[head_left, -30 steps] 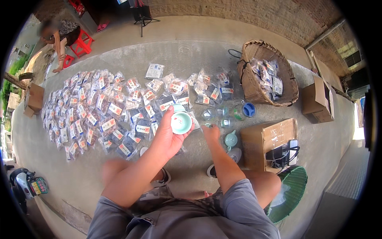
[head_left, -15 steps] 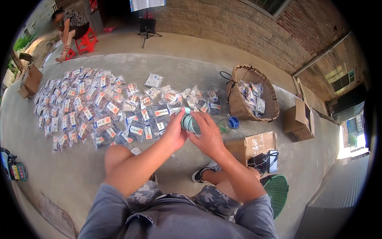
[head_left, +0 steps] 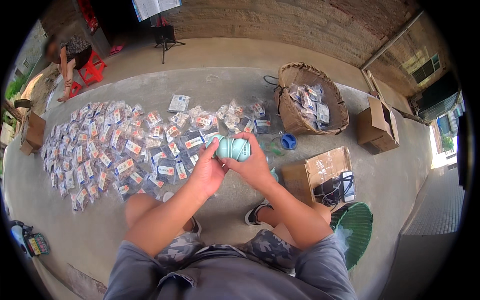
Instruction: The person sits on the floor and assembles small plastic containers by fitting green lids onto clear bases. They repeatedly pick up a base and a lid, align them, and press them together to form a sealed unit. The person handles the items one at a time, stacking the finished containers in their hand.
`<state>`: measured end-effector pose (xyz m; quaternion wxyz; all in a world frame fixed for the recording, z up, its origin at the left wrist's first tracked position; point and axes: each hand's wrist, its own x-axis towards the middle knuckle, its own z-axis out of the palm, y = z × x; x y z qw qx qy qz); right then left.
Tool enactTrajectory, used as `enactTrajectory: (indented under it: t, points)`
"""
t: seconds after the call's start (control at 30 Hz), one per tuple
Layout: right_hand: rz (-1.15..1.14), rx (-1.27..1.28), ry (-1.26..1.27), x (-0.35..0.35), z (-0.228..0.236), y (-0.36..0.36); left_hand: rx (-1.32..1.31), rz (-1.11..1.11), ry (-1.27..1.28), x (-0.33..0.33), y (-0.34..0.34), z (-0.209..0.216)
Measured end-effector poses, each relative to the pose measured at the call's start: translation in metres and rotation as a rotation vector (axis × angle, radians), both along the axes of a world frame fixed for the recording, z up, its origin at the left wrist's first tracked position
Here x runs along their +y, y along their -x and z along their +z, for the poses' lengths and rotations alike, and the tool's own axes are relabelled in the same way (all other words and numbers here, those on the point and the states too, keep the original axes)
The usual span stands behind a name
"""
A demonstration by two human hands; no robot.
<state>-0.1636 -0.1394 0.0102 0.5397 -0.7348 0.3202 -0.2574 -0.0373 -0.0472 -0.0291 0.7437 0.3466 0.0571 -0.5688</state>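
Both my hands hold a mint-green rounded vessel (head_left: 234, 149) with a pale band around it, in front of my knees. It lies sideways. My left hand (head_left: 206, 172) grips its left end, thumb up on top. The fingers of my right hand (head_left: 254, 167) wrap its right end. Below and beyond my hands, many clear plastic packets (head_left: 115, 145) with red-and-white labels are spread over the ground. A small teal thing (head_left: 274, 174), partly hidden, shows beside my right wrist. Close by stands a blue-lidded container (head_left: 288, 141).
A woven basket (head_left: 286, 107) holding packets stands far right, near an open cardboard box (head_left: 376, 129). A closed carton (head_left: 322, 167) carries a phone (head_left: 348, 186) and dark cables. Right of my knee is a green basket (head_left: 357, 235). A person (head_left: 65, 57) sits on a red stool (head_left: 92, 70).
The vessel has been turned: its round openings faced up before, and now its banded side shows. Both hands have shifted their hold around it. My head view has moved slightly.
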Motion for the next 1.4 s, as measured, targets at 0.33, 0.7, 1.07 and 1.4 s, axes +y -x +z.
enactTrajectory:
  t: [0.33, 0.7, 1.07, 1.4]
  points:
    - [-0.062, -0.055, 0.565, -0.003, -0.003, 0.003, 0.085, -0.118, 0.042, -0.011, 0.005, 0.013]
    - [0.151, -0.014, 0.604, 0.011, 0.009, 0.005, 0.142, -0.074, 0.091, -0.003, -0.003, 0.014]
    - [0.210, 0.217, 0.721, 0.020, 0.028, 0.015, 0.253, -0.153, 0.043, -0.004, 0.018, 0.003]
    - [0.165, 0.196, 0.691, 0.016, 0.035, 0.020, 0.229, -0.159, 0.046, -0.007, 0.014, 0.010]
